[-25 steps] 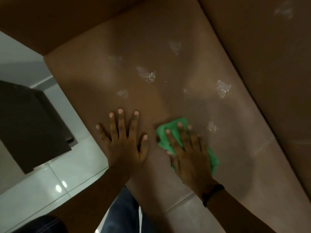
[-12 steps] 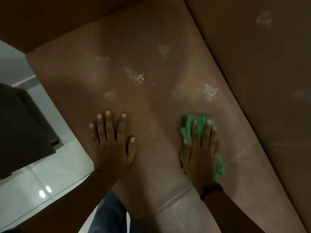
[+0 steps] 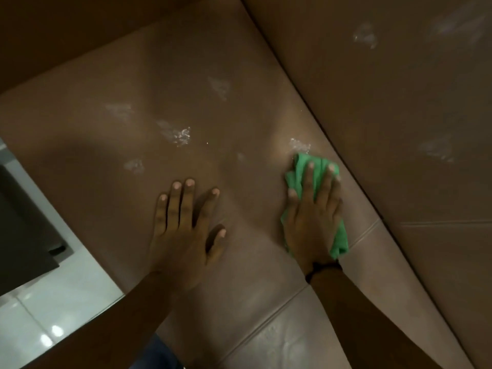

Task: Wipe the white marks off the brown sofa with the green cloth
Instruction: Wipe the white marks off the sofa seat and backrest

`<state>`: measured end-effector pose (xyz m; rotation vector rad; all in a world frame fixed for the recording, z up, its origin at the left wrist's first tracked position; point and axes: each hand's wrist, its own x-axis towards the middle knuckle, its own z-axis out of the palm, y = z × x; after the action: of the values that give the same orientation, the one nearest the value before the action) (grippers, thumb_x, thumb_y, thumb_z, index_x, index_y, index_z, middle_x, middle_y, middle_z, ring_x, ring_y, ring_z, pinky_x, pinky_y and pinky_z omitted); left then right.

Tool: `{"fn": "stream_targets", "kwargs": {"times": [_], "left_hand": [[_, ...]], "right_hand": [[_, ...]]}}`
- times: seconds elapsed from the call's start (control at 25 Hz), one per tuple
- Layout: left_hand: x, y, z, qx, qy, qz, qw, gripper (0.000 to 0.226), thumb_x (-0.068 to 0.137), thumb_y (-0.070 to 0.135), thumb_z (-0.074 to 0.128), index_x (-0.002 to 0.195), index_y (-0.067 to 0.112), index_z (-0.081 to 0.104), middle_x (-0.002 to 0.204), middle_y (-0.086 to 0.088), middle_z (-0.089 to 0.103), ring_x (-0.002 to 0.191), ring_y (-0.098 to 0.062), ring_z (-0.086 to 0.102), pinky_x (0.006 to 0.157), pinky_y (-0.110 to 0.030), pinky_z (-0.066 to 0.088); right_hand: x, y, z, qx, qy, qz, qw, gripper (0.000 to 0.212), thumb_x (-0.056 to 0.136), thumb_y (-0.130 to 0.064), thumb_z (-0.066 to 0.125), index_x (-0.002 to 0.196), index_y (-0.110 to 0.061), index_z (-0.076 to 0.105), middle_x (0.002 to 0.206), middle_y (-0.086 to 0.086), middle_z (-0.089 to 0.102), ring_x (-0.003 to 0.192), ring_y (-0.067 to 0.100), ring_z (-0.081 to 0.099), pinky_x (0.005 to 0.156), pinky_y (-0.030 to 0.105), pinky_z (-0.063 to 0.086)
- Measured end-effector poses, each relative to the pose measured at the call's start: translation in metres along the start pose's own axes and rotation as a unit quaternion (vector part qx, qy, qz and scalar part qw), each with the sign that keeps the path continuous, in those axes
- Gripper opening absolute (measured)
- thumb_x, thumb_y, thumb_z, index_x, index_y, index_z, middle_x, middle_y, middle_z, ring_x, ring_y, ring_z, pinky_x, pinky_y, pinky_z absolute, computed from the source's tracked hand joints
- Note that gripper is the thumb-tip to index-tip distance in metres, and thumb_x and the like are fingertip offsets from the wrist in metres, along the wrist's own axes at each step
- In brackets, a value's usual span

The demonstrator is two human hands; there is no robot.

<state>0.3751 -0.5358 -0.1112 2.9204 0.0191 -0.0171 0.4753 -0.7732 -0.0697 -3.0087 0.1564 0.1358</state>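
Dim room, pale tiled floor (image 3: 61, 296) at lower left; the brown sofa (image 3: 165, 83) seat fills the frame. Your right hand (image 3: 312, 222) is flat, fingers spread, pinning the green cloth (image 3: 299, 171) at centre right, just below a white mark (image 3: 299, 145). Your left hand (image 3: 183, 230) is splayed wide on bare leather, holding nothing. The cloth looks light, soft and prone to bunching, so keep it under the palm and fingers, not pinched by a corner. The leather probably gives and slides. More marks sit upper centre and upper right.
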Motion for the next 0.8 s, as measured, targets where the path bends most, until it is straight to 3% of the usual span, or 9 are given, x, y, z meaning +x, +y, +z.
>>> {"fn": "stream_targets", "kwargs": {"times": [0.12, 0.24, 0.36, 0.44, 0.56, 0.64, 0.72, 0.8], "left_hand": [[0.002, -0.005, 0.012, 0.02, 0.008, 0.01, 1.0, 0.081, 0.11, 0.062, 0.037, 0.181, 0.028, 0.018, 0.187, -0.024, 0.014, 0.173, -0.047, 0.014, 0.142, -0.061, 0.004], [-0.003, -0.001, 0.007, -0.01, -0.005, -0.005, 1.0, 0.08, 0.111, 0.062, 0.034, 0.181, 0.028, 0.017, 0.187, -0.025, 0.014, 0.173, -0.049, 0.014, 0.141, -0.062, 0.004], [-0.003, 0.001, 0.004, -0.015, -0.008, -0.012, 1.0, 0.08, 0.11, 0.061, 0.034, 0.181, 0.026, 0.021, 0.187, -0.025, 0.013, 0.173, -0.049, 0.015, 0.141, -0.062, 0.006], [-0.001, 0.0, 0.01, -0.004, 0.003, -0.004, 1.0, 0.081, 0.109, 0.061, 0.037, 0.18, 0.026, 0.022, 0.188, -0.022, 0.01, 0.174, -0.046, 0.009, 0.141, -0.062, 0.004], [-0.001, -0.006, 0.018, 0.01, 0.004, 0.001, 1.0, 0.082, 0.108, 0.063, 0.039, 0.18, 0.028, 0.023, 0.189, -0.021, 0.01, 0.175, -0.044, 0.008, 0.141, -0.062, 0.003], [-0.002, -0.003, 0.013, -0.009, 0.003, -0.004, 1.0, 0.081, 0.108, 0.062, 0.038, 0.18, 0.028, 0.023, 0.189, -0.021, 0.008, 0.174, -0.046, 0.012, 0.141, -0.062, 0.003], [-0.002, 0.001, 0.003, -0.015, 0.003, -0.002, 1.0, 0.082, 0.107, 0.059, 0.043, 0.18, 0.027, 0.024, 0.188, -0.02, 0.006, 0.171, -0.048, 0.019, 0.141, -0.061, 0.004], [-0.002, 0.004, 0.001, -0.009, -0.003, -0.01, 1.0, 0.085, 0.104, 0.058, 0.048, 0.18, 0.027, 0.025, 0.188, -0.02, 0.006, 0.171, -0.049, 0.021, 0.141, -0.06, 0.004]], "right_hand": [[0.051, -0.039, 0.019, -0.029, 0.027, -0.089, 0.995, 0.064, 0.113, -0.051, 0.027, 0.171, -0.024, 0.02, 0.176, 0.017, 0.022, 0.161, 0.039, 0.024, 0.121, 0.059, 0.033], [0.024, -0.006, 0.009, -0.064, -0.032, -0.219, 0.973, 0.064, 0.113, -0.049, 0.027, 0.171, -0.024, 0.018, 0.178, 0.015, 0.018, 0.162, 0.038, 0.022, 0.122, 0.06, 0.034], [0.045, 0.019, -0.011, -0.044, -0.029, -0.139, 0.989, 0.063, 0.113, -0.048, 0.028, 0.171, -0.025, 0.021, 0.179, 0.013, 0.017, 0.161, 0.041, 0.024, 0.122, 0.062, 0.035], [0.078, -0.012, -0.004, -0.021, 0.015, -0.076, 0.997, 0.062, 0.113, -0.049, 0.03, 0.17, -0.026, 0.025, 0.178, 0.01, 0.022, 0.157, 0.043, 0.029, 0.121, 0.061, 0.036], [0.087, -0.061, 0.019, -0.035, 0.021, -0.199, 0.979, 0.06, 0.113, -0.048, 0.03, 0.17, -0.028, 0.024, 0.178, 0.004, 0.024, 0.158, 0.04, 0.028, 0.12, 0.057, 0.03], [0.06, -0.048, 0.017, -0.048, -0.026, -0.309, 0.95, 0.061, 0.113, -0.047, 0.028, 0.171, -0.029, 0.021, 0.179, 0.003, 0.019, 0.162, 0.036, 0.021, 0.123, 0.057, 0.029], [0.043, -0.022, -0.002, -0.048, -0.063, -0.293, 0.953, 0.061, 0.112, -0.046, 0.029, 0.17, -0.028, 0.024, 0.179, 0.003, 0.019, 0.164, 0.035, 0.019, 0.124, 0.061, 0.031], [0.058, -0.022, -0.008, -0.031, -0.047, -0.187, 0.981, 0.061, 0.113, -0.045, 0.029, 0.171, -0.025, 0.023, 0.179, 0.005, 0.017, 0.164, 0.037, 0.017, 0.126, 0.063, 0.029]]}}
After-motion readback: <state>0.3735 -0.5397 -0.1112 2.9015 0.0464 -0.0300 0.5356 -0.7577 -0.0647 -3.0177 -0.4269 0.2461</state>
